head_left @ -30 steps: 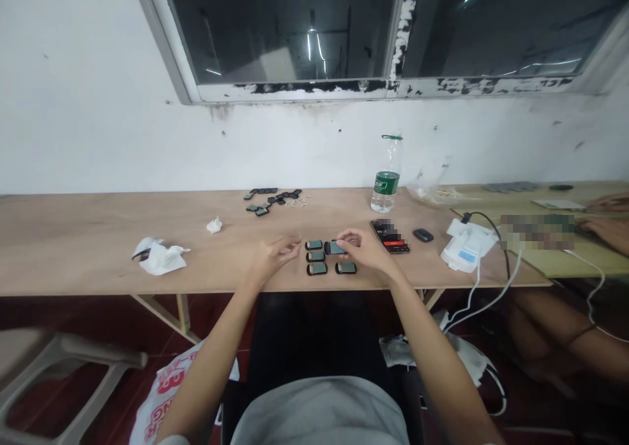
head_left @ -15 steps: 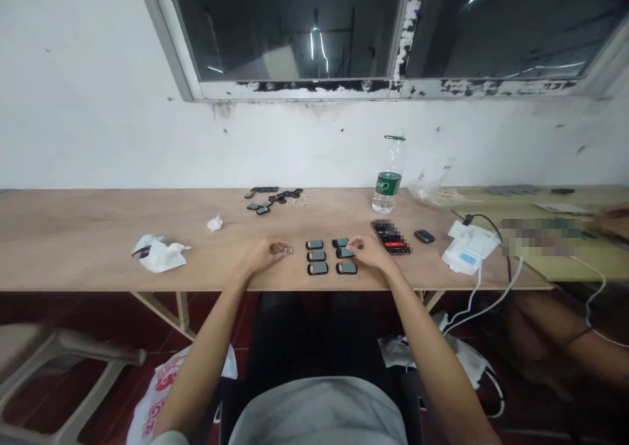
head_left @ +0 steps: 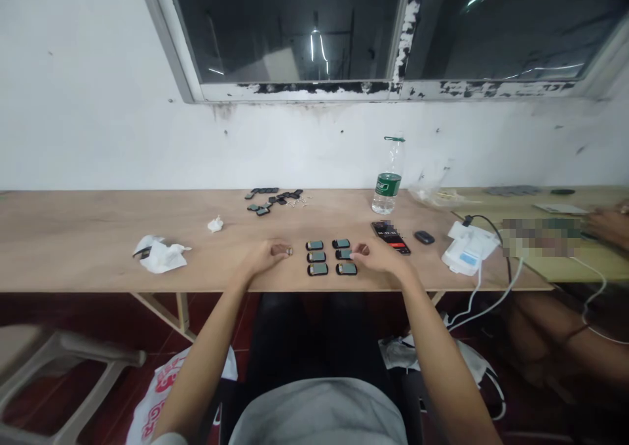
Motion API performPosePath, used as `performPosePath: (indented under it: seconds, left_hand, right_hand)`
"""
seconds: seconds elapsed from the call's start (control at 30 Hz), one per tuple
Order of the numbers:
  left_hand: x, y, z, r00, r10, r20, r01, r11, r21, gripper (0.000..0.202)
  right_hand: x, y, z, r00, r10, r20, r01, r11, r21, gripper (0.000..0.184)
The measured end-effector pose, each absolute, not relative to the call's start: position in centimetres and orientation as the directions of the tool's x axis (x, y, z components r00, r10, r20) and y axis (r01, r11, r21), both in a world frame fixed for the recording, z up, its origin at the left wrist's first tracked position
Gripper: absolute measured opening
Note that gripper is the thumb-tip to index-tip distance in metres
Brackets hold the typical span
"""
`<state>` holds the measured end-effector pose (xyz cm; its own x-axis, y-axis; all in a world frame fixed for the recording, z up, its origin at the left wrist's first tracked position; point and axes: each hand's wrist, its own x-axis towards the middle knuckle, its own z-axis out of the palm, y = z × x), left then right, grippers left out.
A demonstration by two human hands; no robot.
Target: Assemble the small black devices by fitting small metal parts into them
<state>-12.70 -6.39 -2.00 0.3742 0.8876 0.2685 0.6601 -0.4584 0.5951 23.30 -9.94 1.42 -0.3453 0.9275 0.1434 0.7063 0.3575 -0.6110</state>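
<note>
Several small black modules with grey-green faces (head_left: 329, 257) lie in two short columns near the front edge of the wooden table (head_left: 88, 235). My left hand (head_left: 265, 256) rests on the table just left of them, fingers curled around a small metallic piece (head_left: 289, 251). My right hand (head_left: 378, 257) rests just right of the columns, fingers loosely curled, its tips beside the middle module of the right column. I cannot see anything held in it.
More dark modules and tiny parts (head_left: 272, 199) lie farther back. Crumpled tissues (head_left: 160, 255) sit at left. A water bottle (head_left: 388, 176), a phone (head_left: 390, 236), a dark oval thing (head_left: 423, 237) and a white box with cables (head_left: 468, 250) are at right. Another person's hand (head_left: 607, 225) is at far right.
My right hand set a module down in the right column and drew back to the right. My left hand curled shut and settled on the table with the small piece.
</note>
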Motion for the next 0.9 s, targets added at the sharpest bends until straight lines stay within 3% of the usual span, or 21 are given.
performPosePath:
  seconds: [0.3,0.57,0.9]
  left_hand:
    - [-12.9,-7.1,-0.9,0.345,0.902,0.26,0.685,-0.431,0.587,0.033]
    - [-13.4,-6.9,-0.2,0.283,0.877,0.388,0.76,-0.452,0.468,0.033]
    - [-8.9,-10.2,2.0,0.459,0.792,0.402,0.694,-0.602,0.395,0.032]
  right_hand:
    - [23.0,-9.6,0.6,-0.45,0.891,0.06,0.695,0.392,-0.603,0.015]
    - [22.8,-9.8,0.8,-0.415,0.91,0.015,0.757,0.354,-0.549,0.016]
    - [22.9,-9.6,0.5,-0.475,0.879,0.039,0.707,0.408,-0.577,0.024]
